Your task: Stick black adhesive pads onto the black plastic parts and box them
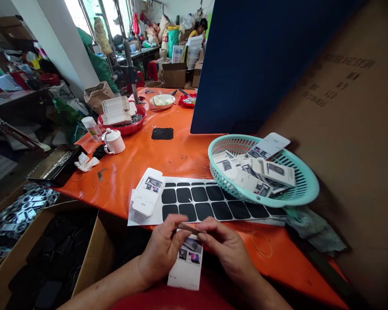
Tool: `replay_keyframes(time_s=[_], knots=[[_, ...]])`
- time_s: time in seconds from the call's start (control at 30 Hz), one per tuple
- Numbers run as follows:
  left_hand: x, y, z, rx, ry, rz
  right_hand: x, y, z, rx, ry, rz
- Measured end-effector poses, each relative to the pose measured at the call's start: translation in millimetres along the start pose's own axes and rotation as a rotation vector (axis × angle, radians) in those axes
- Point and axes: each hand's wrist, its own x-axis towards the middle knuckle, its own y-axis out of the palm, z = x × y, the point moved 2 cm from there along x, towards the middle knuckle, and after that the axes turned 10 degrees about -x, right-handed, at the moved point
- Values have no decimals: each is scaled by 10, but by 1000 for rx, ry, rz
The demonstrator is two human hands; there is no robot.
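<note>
I'm watching an orange counter (142,150), with a big carton (352,163) at right whose upside-down print seems to include ITEM NO and QTY. The basket (305,185) holds a heap of boxes (278,172), apparently done; a flat-looking stack (148,193) on the sheet (202,211) seems left to fold, its label maybe C-01. Left hand (163,247) and right hand (226,247), fingers nearly closed, pinch the top of one box (185,271) between them, which I judge part-finished.

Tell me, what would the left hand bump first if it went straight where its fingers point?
Probably the right hand, just across the flap of the small white box between them, though depth is hard to judge.
</note>
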Motion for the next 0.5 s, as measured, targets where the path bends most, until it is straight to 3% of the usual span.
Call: replay_keyframes(time_s=[0.07, 0.13, 0.2, 0.37, 0.43, 0.5], knots=[[-8, -13, -43, 45, 24, 16, -22, -32, 47, -102, -167, 34], [-6, -21, -111, 76, 42, 39, -45, -42, 94, -148, -208, 48], [10, -21, -175, 42, -31, 53, -47, -37, 144, -164, -112, 29], [85, 24, -265, -248, -369, 38, 16, -5, 284, -84, 156, 39], [110, 39, -276, -289, -417, 23, 39, -10, 300, -71, 196, 47], [117, 37, -266, -290, -418, 3, 43, -31, 290, -136, 144, 14]])
